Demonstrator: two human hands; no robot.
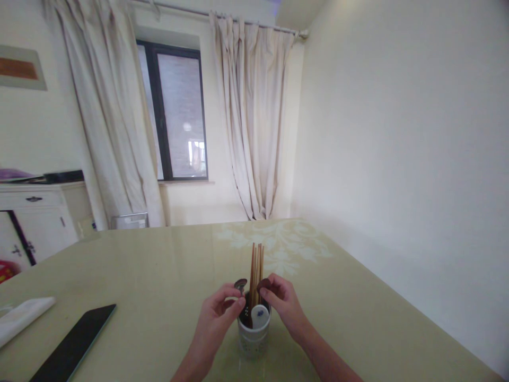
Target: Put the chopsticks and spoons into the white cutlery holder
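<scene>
"What stands nearest us?"

"A white cylindrical holder with a pierced wall (253, 345), upright on the glossy pale green tabletop (167, 297). It looks stiff and light, though I can't tell plastic from metal. I'd steady it round the wall; so tall a load could tip it."

"And at its mouth?"

"A smooth white spoon with a blue mark (260, 315), leaning at the near rim. Probably ceramic, so slippery and easily chipped: take it by the edge. Beside it sits a dark brown utensil with small holes (247, 318), rigid by the look of it."

"What about the left hand (220, 309) and the right hand (285, 301)?"

"Both are above the rim, one either side. The left pinches a shiny, rounded metal spoon (240, 284) between thumb and fingers; I'd expect it hard and slick. The right has its thumb against curled fingers, gripping a dark brown, rounded spoon-like piece (263, 285), perhaps wooden, so light and less slippery."

"And just beyond?"

"Slim brown wooden chopsticks (253, 265), standing in the holder between the hands. Stiff, light, apt to scatter; gather them together near the tops."
</scene>
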